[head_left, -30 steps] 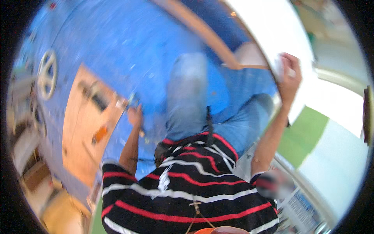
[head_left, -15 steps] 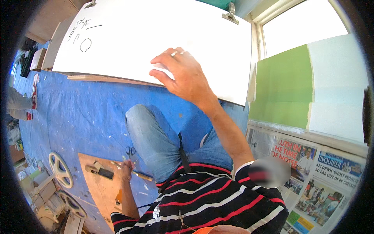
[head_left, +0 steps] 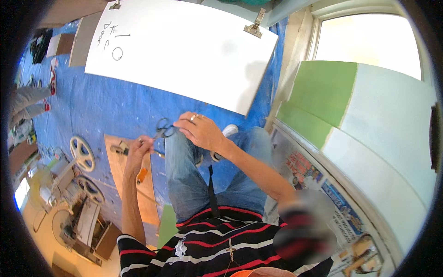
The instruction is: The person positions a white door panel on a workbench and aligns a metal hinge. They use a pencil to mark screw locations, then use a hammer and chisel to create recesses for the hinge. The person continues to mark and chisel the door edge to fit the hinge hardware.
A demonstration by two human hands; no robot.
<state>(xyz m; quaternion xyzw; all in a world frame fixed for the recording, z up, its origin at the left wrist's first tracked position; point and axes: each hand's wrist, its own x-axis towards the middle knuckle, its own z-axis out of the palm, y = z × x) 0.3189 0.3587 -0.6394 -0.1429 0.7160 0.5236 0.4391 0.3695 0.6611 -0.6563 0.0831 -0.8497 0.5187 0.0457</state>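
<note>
Right now, your left hand [head_left: 140, 147] is holding the blade end of a pair of dark metal scissors with two round loops [head_left: 164, 129]. Its fingers are bending in close around that end. Your right hand [head_left: 201, 132] is hovering by the loops with its fingers half bent and a bit spread, and it is wearing a shiny ring [head_left: 193, 118]. I cannot tell whether its tips are touching the loops. The scissors are staying up between your hands, above the crinkly blue plastic sheet [head_left: 92, 106], just beside your left knee in faded blue jeans [head_left: 184, 184]. A thin stick with a pale yellow end [head_left: 160, 154] is poking out by your left hand; I cannot tell if you are gripping it.

Under your left arm, a flat brown wooden board [head_left: 146, 196] is lying on the sheet. A long dark tool [head_left: 121, 148] is resting near its far edge, and a small orange thing [head_left: 142, 175] is lying near its right edge. Past your knees, a big white board [head_left: 184, 55] is wearing a silver metal clip [head_left: 253, 30] near its far right corner.
</note>
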